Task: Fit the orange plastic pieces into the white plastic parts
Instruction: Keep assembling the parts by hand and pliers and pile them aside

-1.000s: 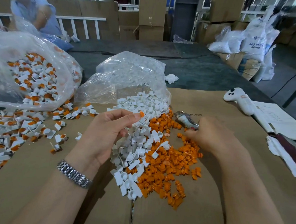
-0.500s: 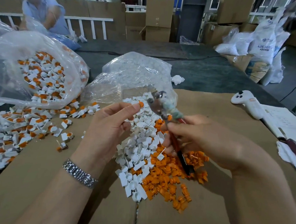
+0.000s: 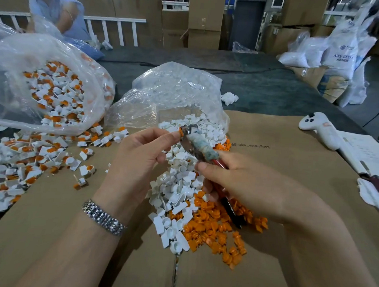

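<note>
Over the cardboard: a person's two hands meet above heaps of loose parts.
Left hand [image 3: 136, 160]: fingers and thumb curl to pinch one small part [image 3: 177, 133], orange showing at the fingertips, held up clear of the heaps, likely so the tool can reach it.
Right hand [image 3: 243, 184]: wraps the red handles of the pliers [image 3: 197, 143], whose taped head points up-left and touches the pinched part; probably pressing the orange piece home, though the jaws' gap cannot be made out.
White parts [image 3: 177, 187]: spill from a clear bag [image 3: 171, 93] in a heap under the hands, within easy reach.
Orange pieces [image 3: 214, 229]: lie heaped just right of the white ones, touching them.
Finished parts [image 3: 16, 161]: white with orange fitted, spread at left and filling a second bag [image 3: 48, 83], kept apart from the loose stock.
Surface: flattened brown cardboard [image 3: 272, 144] on a dark table; a white controller [image 3: 320, 129] and papers lie at right.
Room: a warehouse with stacked cartons, white sacks, and another person seated far left.
</note>
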Available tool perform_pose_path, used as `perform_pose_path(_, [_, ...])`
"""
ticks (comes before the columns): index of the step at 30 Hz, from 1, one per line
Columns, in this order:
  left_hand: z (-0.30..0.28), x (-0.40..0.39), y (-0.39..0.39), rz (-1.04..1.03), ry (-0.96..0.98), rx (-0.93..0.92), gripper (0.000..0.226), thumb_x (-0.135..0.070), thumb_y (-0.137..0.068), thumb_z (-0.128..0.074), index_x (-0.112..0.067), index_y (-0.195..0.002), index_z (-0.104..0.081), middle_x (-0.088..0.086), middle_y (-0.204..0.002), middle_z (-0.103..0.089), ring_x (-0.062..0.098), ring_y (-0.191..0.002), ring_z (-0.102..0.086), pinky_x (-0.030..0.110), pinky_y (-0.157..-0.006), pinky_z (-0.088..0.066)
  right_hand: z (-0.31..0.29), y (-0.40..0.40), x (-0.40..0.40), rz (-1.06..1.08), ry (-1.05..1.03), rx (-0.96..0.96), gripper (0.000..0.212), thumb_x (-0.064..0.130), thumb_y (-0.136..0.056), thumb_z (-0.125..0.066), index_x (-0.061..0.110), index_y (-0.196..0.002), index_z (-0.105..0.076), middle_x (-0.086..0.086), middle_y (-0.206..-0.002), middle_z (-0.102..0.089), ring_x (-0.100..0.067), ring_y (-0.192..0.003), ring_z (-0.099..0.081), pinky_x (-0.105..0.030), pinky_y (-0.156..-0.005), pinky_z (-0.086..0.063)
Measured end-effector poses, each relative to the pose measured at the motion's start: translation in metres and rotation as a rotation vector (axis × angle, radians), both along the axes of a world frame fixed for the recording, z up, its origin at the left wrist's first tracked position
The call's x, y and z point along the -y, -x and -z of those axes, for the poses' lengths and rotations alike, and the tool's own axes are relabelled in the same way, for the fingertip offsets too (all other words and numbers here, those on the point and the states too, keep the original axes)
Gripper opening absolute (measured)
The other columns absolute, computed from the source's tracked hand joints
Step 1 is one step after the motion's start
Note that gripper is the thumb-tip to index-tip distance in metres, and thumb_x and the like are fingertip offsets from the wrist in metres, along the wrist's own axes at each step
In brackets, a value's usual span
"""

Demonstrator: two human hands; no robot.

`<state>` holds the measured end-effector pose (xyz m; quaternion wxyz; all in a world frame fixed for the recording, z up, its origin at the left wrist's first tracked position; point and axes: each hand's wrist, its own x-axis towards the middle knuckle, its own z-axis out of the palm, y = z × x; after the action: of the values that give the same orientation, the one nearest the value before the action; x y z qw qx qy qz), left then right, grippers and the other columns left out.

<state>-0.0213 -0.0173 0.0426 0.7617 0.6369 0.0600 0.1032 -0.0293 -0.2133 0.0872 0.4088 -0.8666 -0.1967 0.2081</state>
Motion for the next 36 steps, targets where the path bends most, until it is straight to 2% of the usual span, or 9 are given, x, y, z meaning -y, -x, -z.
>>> perform_pose_path(2, [0.0, 0.0, 0.001, -0.007, -0.021, -0.013, 0.014, -0.027, -0.08, -0.084, -0.017, -0.077, -0.076, 0.012, -0.083, -0.053, 0.013, -0.061, -0.043, 0.036, -0.079, -0.036, 0.001, 0.002, -0.005, 0.001, 0.048, 0.055, 0.035, 0.048, -0.104, -0.042, 0.022, -0.086, -0.054, 0.003, -0.071, -0.063, -0.009, -0.061, -0.059, -0.031, -0.064, -0.05])
perform_pose_path(5, [0.001, -0.001, 0.001, -0.018, -0.007, -0.038, 0.019, -0.03, -0.075, -0.084, -0.013, -0.079, -0.076, 0.011, -0.09, -0.059, 0.012, -0.061, -0.047, 0.035, -0.075, -0.04, 0.007, 0.004, -0.014, 0.049, 0.098, 0.159, 0.036, 0.05, -0.104, -0.041, 0.023, -0.082, -0.051, -0.001, -0.071, -0.061, -0.013, -0.058, -0.054, -0.037, -0.061, -0.051])
perform_pose_path(12, [0.006, -0.006, -0.004, 0.018, 0.011, -0.031, 0.012, -0.028, -0.077, -0.084, -0.019, -0.073, -0.077, 0.005, -0.089, -0.071, 0.021, -0.089, -0.053, 0.029, -0.074, -0.041, 0.021, -0.001, -0.024, 0.136, 0.146, 0.267, 0.039, 0.048, -0.104, -0.043, 0.019, -0.08, -0.052, -0.003, -0.072, -0.058, -0.017, -0.058, -0.052, -0.035, -0.057, -0.047])
perform_pose_path(19, [0.003, -0.01, -0.006, -0.112, -0.104, -0.001, 0.027, -0.03, -0.1, -0.065, -0.026, -0.076, -0.075, -0.005, -0.076, -0.07, 0.007, -0.073, -0.061, 0.025, -0.069, -0.045, 0.006, -0.006, 0.003, 0.091, -0.213, -0.095, 0.049, 0.062, -0.095, -0.047, 0.019, -0.109, -0.066, -0.003, -0.085, -0.076, -0.019, -0.073, -0.074, -0.026, -0.063, -0.055])
perform_pose_path(23, [0.003, -0.027, -0.008, -0.431, -0.585, -0.037, 0.031, -0.035, -0.099, -0.064, -0.012, -0.078, -0.067, 0.009, -0.074, -0.064, 0.009, -0.057, -0.051, 0.026, -0.055, -0.04, 0.007, -0.02, 0.023, 0.295, -0.131, 0.167, 0.049, 0.072, -0.087, -0.049, 0.026, -0.094, -0.065, 0.002, -0.076, -0.073, -0.007, -0.062, -0.068, -0.027, -0.061, -0.054])
perform_pose_path(27, [0.002, -0.041, -0.012, -0.656, -1.039, -0.066, 0.012, -0.021, -0.095, -0.069, -0.013, -0.101, -0.065, 0.012, -0.11, -0.062, 0.028, -0.091, -0.062, 0.045, -0.08, -0.054, 0.021, -0.042, 0.041, 0.484, 0.23, 0.383, 0.048, 0.071, -0.092, -0.043, 0.025, -0.088, -0.058, 0.004, -0.076, -0.064, -0.013, -0.069, -0.061, -0.033, -0.062, -0.047])
perform_pose_path(29, [0.004, -0.04, -0.012, -0.563, -1.094, -0.044, 0.017, -0.018, -0.093, -0.071, -0.017, -0.108, -0.065, 0.011, -0.121, -0.057, 0.028, -0.097, -0.062, 0.042, -0.08, -0.052, 0.031, -0.05, 0.046, 0.528, 0.382, 0.377, 0.048, 0.071, -0.092, -0.043, 0.025, -0.089, -0.055, 0.001, -0.084, -0.062, -0.019, -0.077, -0.059, -0.038, -0.068, -0.048])
perform_pose_path(33, [0.005, -0.032, -0.008, -0.025, -0.834, -0.061, 0.006, -0.035, -0.086, -0.08, -0.034, -0.087, -0.074, -0.011, -0.089, -0.072, 0.008, -0.078, -0.066, 0.022, -0.065, -0.049, 0.043, -0.058, 0.049, 0.596, 0.598, 0.366, 0.056, 0.071, -0.091, -0.046, 0.019, -0.11, -0.058, -0.006, -0.107, -0.062, -0.03, -0.102, -0.058, -0.048, -0.09, -0.05])
perform_pose_path(36, [0.007, -0.029, -0.007, 0.247, -0.852, -0.133, 0.014, -0.042, -0.081, -0.083, -0.033, -0.089, -0.075, -0.016, -0.086, -0.072, 0.005, -0.074, -0.067, 0.016, -0.059, -0.053, 0.048, -0.061, 0.049, 0.585, 0.663, 0.36, 0.057, 0.069, -0.091, -0.05, 0.017, -0.114, -0.058, -0.008, -0.114, -0.062, -0.032, -0.109, -0.057, -0.05, -0.095, -0.047])
